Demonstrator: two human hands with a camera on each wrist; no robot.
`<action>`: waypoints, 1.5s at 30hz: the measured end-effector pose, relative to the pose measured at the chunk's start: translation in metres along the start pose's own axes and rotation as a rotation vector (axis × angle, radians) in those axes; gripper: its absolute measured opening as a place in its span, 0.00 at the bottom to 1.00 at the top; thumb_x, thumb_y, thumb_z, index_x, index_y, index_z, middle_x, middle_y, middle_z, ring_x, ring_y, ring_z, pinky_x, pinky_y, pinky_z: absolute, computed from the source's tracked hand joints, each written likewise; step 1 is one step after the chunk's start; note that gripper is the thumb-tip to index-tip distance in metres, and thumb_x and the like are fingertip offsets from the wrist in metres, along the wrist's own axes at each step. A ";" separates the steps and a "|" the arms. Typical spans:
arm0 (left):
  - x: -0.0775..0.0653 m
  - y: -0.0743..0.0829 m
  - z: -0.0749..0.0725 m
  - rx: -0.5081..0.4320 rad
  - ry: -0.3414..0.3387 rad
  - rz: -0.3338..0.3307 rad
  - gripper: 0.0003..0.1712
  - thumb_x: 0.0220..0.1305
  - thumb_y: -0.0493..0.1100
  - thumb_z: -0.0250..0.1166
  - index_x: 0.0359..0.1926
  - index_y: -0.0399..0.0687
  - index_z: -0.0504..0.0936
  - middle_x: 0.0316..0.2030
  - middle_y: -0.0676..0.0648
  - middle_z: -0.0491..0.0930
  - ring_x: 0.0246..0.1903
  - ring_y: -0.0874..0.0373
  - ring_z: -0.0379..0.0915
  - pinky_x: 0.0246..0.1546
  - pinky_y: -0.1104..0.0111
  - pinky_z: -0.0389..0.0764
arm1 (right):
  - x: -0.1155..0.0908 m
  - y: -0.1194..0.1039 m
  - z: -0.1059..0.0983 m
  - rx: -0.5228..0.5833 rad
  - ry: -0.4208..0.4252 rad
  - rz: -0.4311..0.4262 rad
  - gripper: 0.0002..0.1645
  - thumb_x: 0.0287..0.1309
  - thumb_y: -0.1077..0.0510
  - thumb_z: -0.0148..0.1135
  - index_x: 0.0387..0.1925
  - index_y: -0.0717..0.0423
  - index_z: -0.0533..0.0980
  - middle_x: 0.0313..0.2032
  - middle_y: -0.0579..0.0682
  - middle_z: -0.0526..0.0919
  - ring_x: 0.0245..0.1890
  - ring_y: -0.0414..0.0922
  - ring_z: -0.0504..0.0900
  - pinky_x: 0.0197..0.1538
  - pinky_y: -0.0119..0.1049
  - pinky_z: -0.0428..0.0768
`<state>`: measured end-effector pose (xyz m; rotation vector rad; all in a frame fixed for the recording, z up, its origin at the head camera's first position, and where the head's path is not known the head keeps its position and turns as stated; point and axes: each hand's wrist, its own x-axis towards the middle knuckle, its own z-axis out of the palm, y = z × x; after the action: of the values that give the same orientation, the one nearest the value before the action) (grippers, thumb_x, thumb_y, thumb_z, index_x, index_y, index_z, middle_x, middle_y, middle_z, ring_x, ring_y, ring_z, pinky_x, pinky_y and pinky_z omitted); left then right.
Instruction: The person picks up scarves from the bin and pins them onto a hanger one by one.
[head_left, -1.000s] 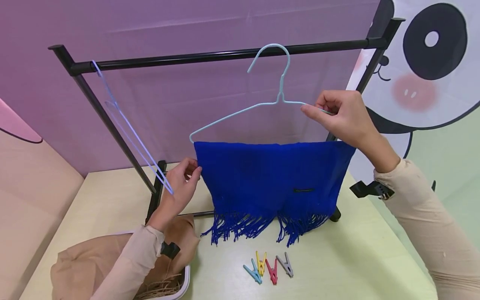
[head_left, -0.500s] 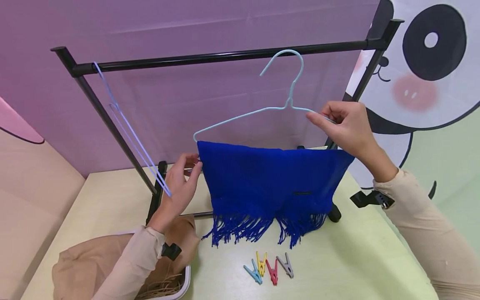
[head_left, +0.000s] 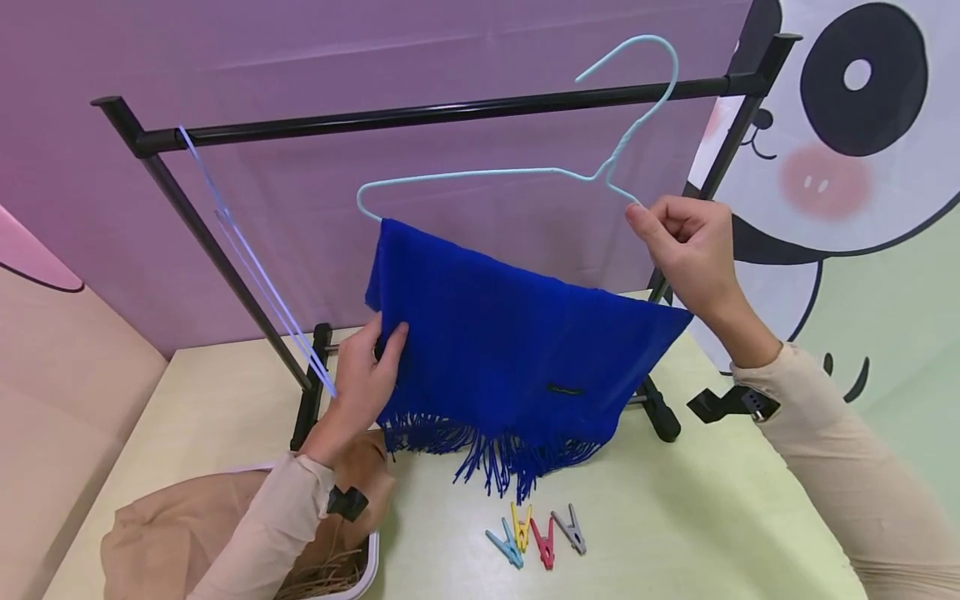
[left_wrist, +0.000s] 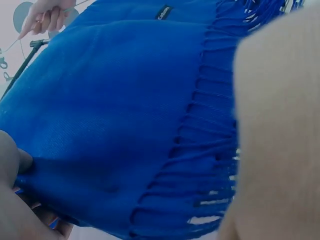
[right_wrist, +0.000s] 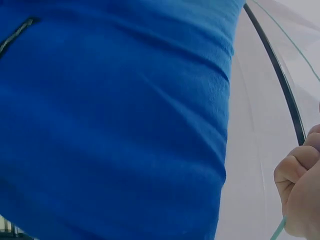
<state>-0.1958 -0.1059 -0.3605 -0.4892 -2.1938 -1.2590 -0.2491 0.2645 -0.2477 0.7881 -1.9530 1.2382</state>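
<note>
The right hand pinches the mint hanger at its right shoulder, thumb against curled fingers. The hanger is tilted; its hook stands in front of and above the black rail, and I cannot tell from here whether the two touch.

The blue scarf hangs from the hanger, upper edge sloping down toward the right-hand side, fringe lowermost. The left hand grasps the scarf's left edge: thumb on the front face, remaining fingers behind the cloth. Relative to the right fingers, the scarf lies below and to their left, its upper right corner just beneath that hand.

A lilac hanger hangs at the rail's left end. Below the scarf, four clothespins lie grouped on the bench. A white-rimmed basket with brown cloth stands beside the left forearm.
</note>
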 end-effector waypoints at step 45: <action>-0.054 0.026 -0.004 0.087 -0.406 -0.131 0.05 0.71 0.38 0.61 0.44 0.52 0.80 0.34 0.59 0.81 0.35 0.66 0.76 0.39 0.66 0.80 | -0.004 -0.034 -0.009 -0.172 -0.098 0.039 0.10 0.57 0.64 0.70 0.23 0.66 0.80 0.16 0.46 0.75 0.16 0.39 0.66 0.20 0.26 0.62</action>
<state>-0.1380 -0.0982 -0.3751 -0.6181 -2.6445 -1.2057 -0.2183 0.2606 -0.2309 0.7380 -2.1303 1.0539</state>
